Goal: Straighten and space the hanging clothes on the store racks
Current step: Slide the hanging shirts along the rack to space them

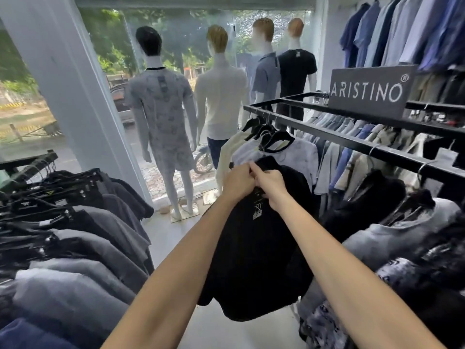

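Clothes on the left rack (83, 235) fill the lower left of the frame, grey and dark pieces packed shoulder to shoulder. They are not the piece being worked on. In the upper middle, four mannequins (161, 109) stand facing the window.

At the centre of the frame the left hand (237, 181) is closed on the collar of a black shirt (254, 248), fingers curled over its top edge. The shirt hangs from that point down to the lower middle of the frame, with its back and a small pale label towards the camera. Touching the left hand from the right, the right hand (270, 188) pinches the same neckline just above the label. The hands cover the hanger, so I cannot tell whether its hook is on a rail.

The step seems to be squaring this shirt on its hanger. It would go best by centring the collar on the hanger neck and then smoothing outward along both shoulders so the body drops without a twist.

Just behind, right of centre, a white shirt (299, 153) with a dark collar hangs at the near end of the right rack (352, 143). The black shirt should end up parallel to it with a gap between them. The hooks there look bunched and could snag. A sign (370, 93) stands on the rack at upper right.
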